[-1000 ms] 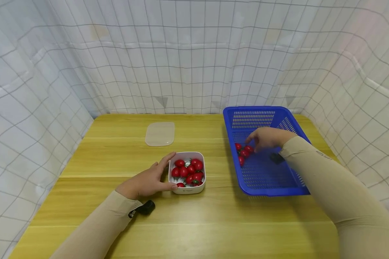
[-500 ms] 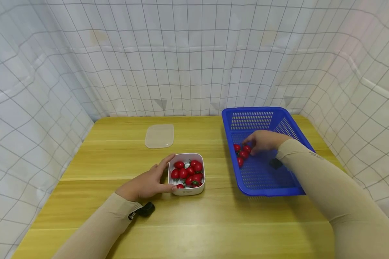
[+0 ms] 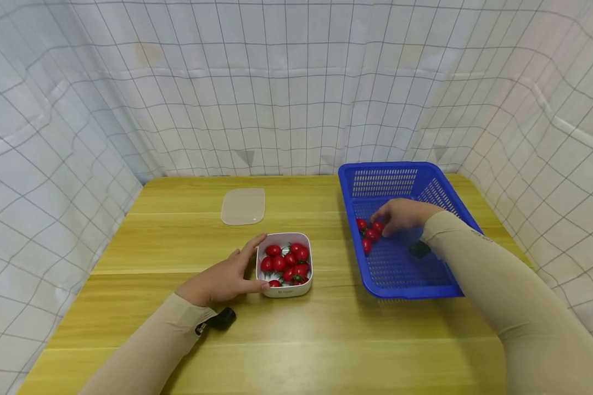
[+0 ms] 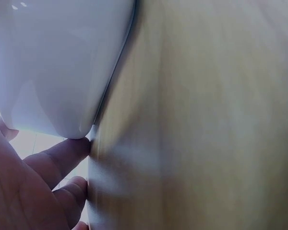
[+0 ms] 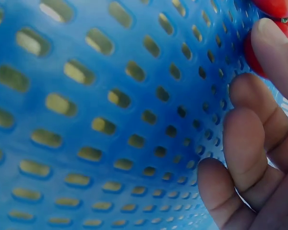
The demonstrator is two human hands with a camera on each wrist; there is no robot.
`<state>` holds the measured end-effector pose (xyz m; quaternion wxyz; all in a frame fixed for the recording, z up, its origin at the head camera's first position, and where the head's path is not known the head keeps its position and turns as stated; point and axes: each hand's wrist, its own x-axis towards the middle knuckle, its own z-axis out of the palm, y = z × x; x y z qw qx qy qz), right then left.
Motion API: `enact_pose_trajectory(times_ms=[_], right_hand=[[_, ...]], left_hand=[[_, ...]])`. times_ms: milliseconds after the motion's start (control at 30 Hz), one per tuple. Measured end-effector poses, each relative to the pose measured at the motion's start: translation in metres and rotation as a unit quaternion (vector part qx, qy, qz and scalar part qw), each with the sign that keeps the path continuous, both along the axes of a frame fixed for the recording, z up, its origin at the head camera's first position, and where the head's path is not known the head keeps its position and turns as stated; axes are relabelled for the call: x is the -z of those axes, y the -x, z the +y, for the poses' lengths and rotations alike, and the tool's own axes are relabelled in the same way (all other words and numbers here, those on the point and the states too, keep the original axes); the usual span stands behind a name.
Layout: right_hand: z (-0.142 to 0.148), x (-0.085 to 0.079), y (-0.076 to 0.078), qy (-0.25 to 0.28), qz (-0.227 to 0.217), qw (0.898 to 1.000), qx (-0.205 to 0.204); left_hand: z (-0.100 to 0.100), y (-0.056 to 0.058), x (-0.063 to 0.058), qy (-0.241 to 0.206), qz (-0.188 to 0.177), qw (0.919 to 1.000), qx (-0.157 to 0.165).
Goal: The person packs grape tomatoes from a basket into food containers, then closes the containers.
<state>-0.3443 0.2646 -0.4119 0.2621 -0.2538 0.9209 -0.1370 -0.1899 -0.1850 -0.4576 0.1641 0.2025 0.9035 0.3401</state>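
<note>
Right now, the left hand grips one side of a white container on the wooden table, thumb at the near rim; red tomatoes lie inside. Within the blue basket, the right hand has its thumb and forefinger at the loose tomatoes (whether they pinch one, I cannot tell). Behind the container, a pale lid lies flat.

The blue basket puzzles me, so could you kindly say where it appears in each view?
Head: the blue basket stands right of centre.
Left wrist: not in it.
Right wrist: it fills the left and middle.
Landmark: the right hand, shared by head and right wrist only.
</note>
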Motion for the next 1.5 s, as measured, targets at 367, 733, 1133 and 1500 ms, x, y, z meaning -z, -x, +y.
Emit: enact_pose_trajectory(times_ms=[367, 733, 1133, 1500], right_hand=[[0.006, 0.001, 0.004, 0.004, -0.052, 0.998, 0.025], [0.006, 0.002, 0.004, 0.011, -0.079, 0.996, 0.042], [0.005, 0.006, -0.005, 0.003, -0.056, 0.998, 0.034], [0.006, 0.009, 0.0, -0.002, -0.045, 0.998, 0.042]], left_hand=[[-0.001, 0.001, 0.001, -0.009, 0.002, 1.0, 0.001], [-0.003, -0.002, -0.001, -0.012, -0.007, 0.9999, 0.001], [-0.002, -0.006, 0.004, -0.005, -0.027, 0.9995, -0.017], [-0.003, -0.007, 0.0, 0.004, -0.02, 0.9996, -0.018]])
